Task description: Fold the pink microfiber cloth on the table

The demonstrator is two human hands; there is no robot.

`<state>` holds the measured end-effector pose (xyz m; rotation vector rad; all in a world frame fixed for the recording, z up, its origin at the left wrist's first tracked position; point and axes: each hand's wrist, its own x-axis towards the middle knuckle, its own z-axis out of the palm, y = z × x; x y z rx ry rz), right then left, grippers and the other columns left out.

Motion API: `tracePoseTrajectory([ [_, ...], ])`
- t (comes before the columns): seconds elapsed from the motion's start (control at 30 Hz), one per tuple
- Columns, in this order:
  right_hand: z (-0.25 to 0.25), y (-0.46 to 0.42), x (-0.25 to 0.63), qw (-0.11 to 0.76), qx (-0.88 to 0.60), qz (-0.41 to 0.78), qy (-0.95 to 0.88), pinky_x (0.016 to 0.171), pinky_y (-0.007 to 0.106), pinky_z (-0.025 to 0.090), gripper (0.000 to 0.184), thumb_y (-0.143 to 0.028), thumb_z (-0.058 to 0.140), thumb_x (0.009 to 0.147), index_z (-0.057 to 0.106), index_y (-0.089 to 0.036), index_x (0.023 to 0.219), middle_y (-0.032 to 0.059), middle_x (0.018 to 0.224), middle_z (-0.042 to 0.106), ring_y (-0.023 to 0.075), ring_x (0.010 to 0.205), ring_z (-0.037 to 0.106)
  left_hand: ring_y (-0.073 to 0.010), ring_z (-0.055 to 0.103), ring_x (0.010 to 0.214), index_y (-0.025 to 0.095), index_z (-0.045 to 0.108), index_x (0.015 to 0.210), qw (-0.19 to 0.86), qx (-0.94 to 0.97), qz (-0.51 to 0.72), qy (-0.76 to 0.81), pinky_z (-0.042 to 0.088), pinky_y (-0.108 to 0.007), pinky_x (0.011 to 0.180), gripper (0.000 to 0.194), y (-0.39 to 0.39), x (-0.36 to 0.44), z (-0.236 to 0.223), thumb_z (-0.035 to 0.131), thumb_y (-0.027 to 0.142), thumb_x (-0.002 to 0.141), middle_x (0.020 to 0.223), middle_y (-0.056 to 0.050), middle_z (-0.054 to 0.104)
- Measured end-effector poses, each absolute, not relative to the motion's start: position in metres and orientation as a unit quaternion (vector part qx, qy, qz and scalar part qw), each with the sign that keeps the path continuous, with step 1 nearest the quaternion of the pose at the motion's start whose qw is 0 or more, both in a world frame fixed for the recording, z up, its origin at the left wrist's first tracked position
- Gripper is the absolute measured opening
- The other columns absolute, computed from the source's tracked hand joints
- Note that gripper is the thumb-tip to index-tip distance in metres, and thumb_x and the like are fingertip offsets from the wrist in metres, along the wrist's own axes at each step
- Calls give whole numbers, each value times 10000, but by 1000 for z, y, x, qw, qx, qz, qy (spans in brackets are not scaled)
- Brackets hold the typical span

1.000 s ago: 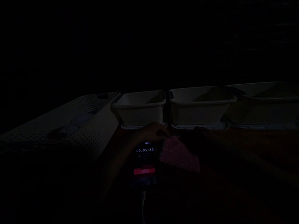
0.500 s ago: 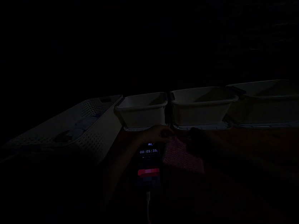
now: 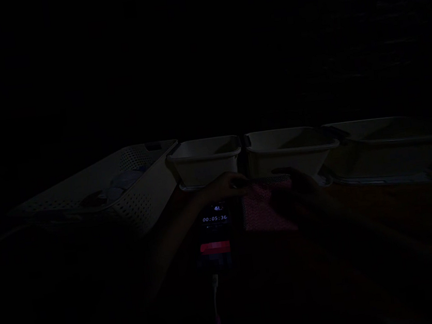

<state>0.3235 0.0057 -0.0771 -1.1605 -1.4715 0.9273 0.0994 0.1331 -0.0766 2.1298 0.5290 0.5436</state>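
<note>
The scene is very dark. A pink, coarsely textured cloth (image 3: 262, 211) with a greyish edge hangs or lies roughly square between my two hands. My left hand (image 3: 228, 185) has its fingers closed at the cloth's upper left corner. At the right side, my right hand (image 3: 300, 186) is a dark shape, with fingers stretched along the upper right corner and overlapping the cloth. Its exact grip is lost in shadow. A lit phone (image 3: 214, 235) showing a timer lies under and beside my left forearm.
A white perforated basket (image 3: 153, 195) with several indistinct items stands at the left. Beyond my hands is a row of three pale bins: a left bin (image 3: 205, 168), a middle bin (image 3: 289, 159) and a right bin (image 3: 387, 158). A cable (image 3: 216, 302) runs from the phone toward me.
The cloth has turned from a slanted position to squarer and moved slightly up and right. My right hand has risen to its upper right corner; my left hand has risen slightly.
</note>
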Motion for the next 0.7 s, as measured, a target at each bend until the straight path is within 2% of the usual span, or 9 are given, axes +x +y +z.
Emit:
tracePoseTrajectory([
  [0.1, -82, 14, 331, 495, -492, 338, -631, 700, 360, 525, 449, -412, 699, 691, 590, -193, 1067, 114, 996, 671, 253, 865, 639, -152, 600, 922, 145, 628, 965, 458, 822, 274, 200, 439, -305, 844, 270, 131, 102, -72, 698, 268, 734, 1003, -62, 649],
  [0.17, -84, 16, 334, 472, -505, 326, -645, 728, 377, 519, 380, -456, 653, 732, 642, -183, 995, 118, 983, 678, 265, 886, 632, -140, 600, 896, 147, 626, 935, 473, 803, 305, 197, 437, -301, 841, 257, 130, 103, -69, 708, 268, 724, 971, -51, 646],
  [0.27, -80, 15, 339, 447, -514, 293, -671, 710, 359, 505, 367, -501, 571, 792, 670, -166, 907, 100, 905, 688, 244, 834, 632, -129, 595, 856, 143, 622, 921, 479, 785, 338, 198, 440, -288, 805, 267, 130, 102, -66, 719, 274, 710, 926, -35, 637],
  [0.37, -71, 12, 344, 458, -514, 231, -688, 706, 316, 486, 364, -509, 528, 826, 663, -184, 920, 72, 917, 682, 218, 845, 626, -123, 589, 800, 135, 617, 911, 465, 777, 375, 197, 446, -271, 749, 291, 130, 103, -63, 736, 278, 687, 876, -20, 624],
  [0.47, -64, 11, 348, 466, -518, 179, -694, 665, 283, 473, 346, -504, 535, 825, 652, -192, 917, 64, 900, 674, 196, 812, 622, -127, 587, 791, 131, 618, 895, 438, 781, 404, 188, 450, -270, 738, 293, 129, 104, -61, 749, 253, 663, 859, -18, 619],
  [0.6, -66, 14, 348, 463, -519, 158, -701, 563, 253, 462, 337, -489, 568, 809, 634, -167, 886, 63, 845, 666, 149, 664, 597, -136, 586, 831, 132, 627, 868, 398, 795, 420, 183, 444, -282, 783, 244, 126, 106, -61, 735, 188, 656, 867, -23, 625],
  [0.7, -70, 14, 348, 455, -510, 168, -711, 573, 240, 475, 313, -462, 594, 800, 627, -167, 898, 56, 847, 667, 144, 681, 609, -140, 590, 849, 135, 633, 883, 389, 806, 407, 182, 444, -281, 788, 231, 125, 105, -61, 716, 177, 672, 885, -27, 629],
])
